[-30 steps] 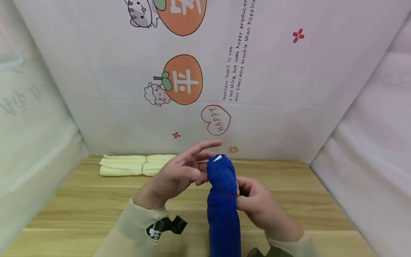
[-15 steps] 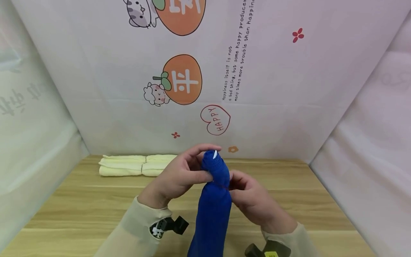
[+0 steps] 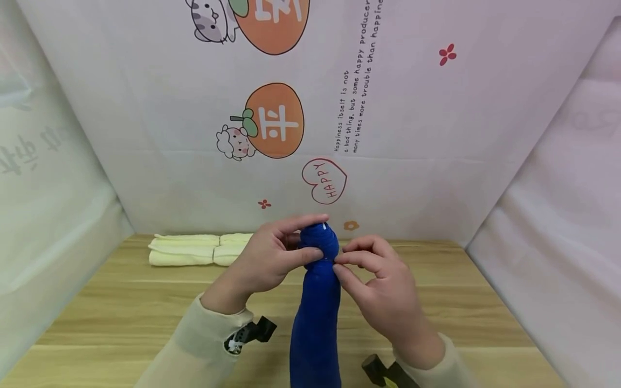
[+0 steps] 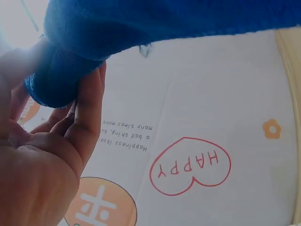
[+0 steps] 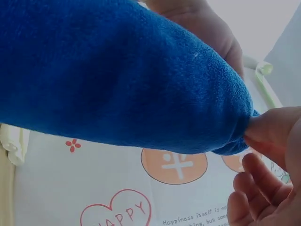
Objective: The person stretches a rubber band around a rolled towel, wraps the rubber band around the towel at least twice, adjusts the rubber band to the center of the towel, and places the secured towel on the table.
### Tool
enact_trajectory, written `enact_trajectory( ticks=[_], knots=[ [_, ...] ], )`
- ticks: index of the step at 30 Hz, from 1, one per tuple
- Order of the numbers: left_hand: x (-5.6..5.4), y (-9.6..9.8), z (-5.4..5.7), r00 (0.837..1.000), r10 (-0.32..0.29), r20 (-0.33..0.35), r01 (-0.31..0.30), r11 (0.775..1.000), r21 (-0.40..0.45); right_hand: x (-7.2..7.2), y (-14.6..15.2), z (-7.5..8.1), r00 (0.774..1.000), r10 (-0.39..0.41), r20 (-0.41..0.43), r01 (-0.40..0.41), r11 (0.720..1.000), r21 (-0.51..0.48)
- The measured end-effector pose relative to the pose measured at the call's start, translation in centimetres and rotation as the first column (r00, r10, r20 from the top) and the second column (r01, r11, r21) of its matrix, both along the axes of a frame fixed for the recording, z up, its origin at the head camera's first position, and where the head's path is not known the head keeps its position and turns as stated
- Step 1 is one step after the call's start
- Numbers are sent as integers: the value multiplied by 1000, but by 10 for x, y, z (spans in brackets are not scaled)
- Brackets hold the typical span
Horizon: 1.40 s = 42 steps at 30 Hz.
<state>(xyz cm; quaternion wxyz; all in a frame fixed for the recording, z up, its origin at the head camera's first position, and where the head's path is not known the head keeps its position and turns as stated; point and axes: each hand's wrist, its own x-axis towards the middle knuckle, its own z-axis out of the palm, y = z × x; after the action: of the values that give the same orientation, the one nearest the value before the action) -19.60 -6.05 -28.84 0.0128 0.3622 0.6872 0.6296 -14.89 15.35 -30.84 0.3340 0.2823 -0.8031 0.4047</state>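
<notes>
A rolled blue towel (image 3: 316, 328) stands out toward me in the head view, drawn in at a neck near its far end. A thin reddish band (image 3: 327, 260) circles that neck and is barely visible. My left hand (image 3: 269, 253) grips the far end of the roll, thumb on the near side and fingers around the back. At the right of the neck, my right hand (image 3: 383, 285) pinches the band between thumb and fingertips. In the right wrist view the towel's blue pile (image 5: 141, 80) hides part of the grip. A small white tag (image 3: 324, 226) shows at the towel's tip.
A rolled pale yellow towel (image 3: 189, 250), tied with a thin band, lies at the back left of the wooden table (image 3: 436, 323). A white printed cloth wall (image 3: 398, 183) rises behind, with white cloth sides at left and right.
The blue towel has shifted left and slightly up. My left hand has closed around its far end. My right hand has moved up at the neck, and its fingers have extended somewhat.
</notes>
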Motion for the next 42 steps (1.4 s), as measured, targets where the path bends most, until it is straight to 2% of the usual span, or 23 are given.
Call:
enact_trajectory(
  ticks=[2, 4, 8, 12, 15, 18, 20, 23, 26, 28, 29, 30, 32, 34, 35, 36, 37, 38, 39, 41, 42],
  knots=[
    [2, 1, 1, 999, 32, 0, -32, 999, -11, -1, -2, 1, 999, -38, -21, 39, 999, 25],
    [4, 2, 2, 998, 58, 7, -58, 998, -21, -2, -3, 2, 998, -62, 6, 62, 997, 49],
    [9, 3, 5, 991, 133, 17, -132, 990, -54, -4, -4, 2, 989, -38, 141, 34, 999, 35],
    [14, 5, 7, 983, 179, 26, -177, 982, -57, -8, -2, 0, 971, 25, 238, -25, 1000, -5],
    [15, 7, 6, 980, 196, 28, -195, 980, -39, -11, -2, -1, 959, 86, 271, -85, 996, -18],
    [15, 9, 5, 976, 217, 23, -217, 976, -23, -12, -3, -2, 937, 172, 305, -166, 985, -45],
    [14, 10, 4, 970, 244, 10, -243, 969, -33, -10, -4, -3, 928, 215, 303, -210, 976, -49],
    [11, 11, 3, 948, 318, -14, -318, 946, -67, -4, -7, -5, 932, 234, 278, -246, 969, 10],
    [8, 10, 3, 904, 426, -33, -427, 900, -87, 4, -9, -7, 951, 203, 233, -233, 966, 110],
    [8, 9, 3, 880, 475, -22, -475, 875, -97, 8, -11, -7, 963, 156, 221, -194, 968, 158],
    [8, 9, 4, 876, 483, -14, -481, 870, -104, 9, -11, -7, 968, 127, 218, -167, 970, 177],
    [8, 9, 4, 878, 478, -1, -475, 873, -109, 9, -11, -7, 969, 110, 223, -152, 971, 183],
    [9, 8, 5, 902, 430, 34, -424, 898, -119, 8, -9, -7, 959, 99, 265, -144, 978, 154],
    [9, 6, 5, 944, 325, 58, -317, 941, -119, 6, -6, -8, 935, 157, 318, -187, 980, 66],
    [8, 4, 4, 967, 246, 67, -238, 966, -100, 5, -3, -8, 914, 223, 339, -235, 972, -8],
    [7, 1, 4, 985, 155, 80, -150, 986, -74, 3, -1, -9, 885, 305, 352, -290, 952, -96],
    [6, -2, 3, 994, 55, 91, -51, 998, -41, 2, 1, -10, 847, 394, 357, -347, 918, -191],
    [5, -5, 1, 994, -47, 99, 47, 999, -6, 1, 4, -10, 802, 486, 348, -405, 870, -281],
    [3, -7, 0, 984, -143, 104, 141, 990, 27, -1, 5, -11, 751, 575, 323, -465, 809, -359],
    [0, -10, -1, 944, -311, 109, 302, 949, 87, -4, 8, -12, 649, 712, 268, -562, 686, -462],
    [-1, -10, -2, 926, -362, 106, 351, 930, 105, -5, 9, -12, 603, 759, 245, -598, 633, -491]
  ],
)
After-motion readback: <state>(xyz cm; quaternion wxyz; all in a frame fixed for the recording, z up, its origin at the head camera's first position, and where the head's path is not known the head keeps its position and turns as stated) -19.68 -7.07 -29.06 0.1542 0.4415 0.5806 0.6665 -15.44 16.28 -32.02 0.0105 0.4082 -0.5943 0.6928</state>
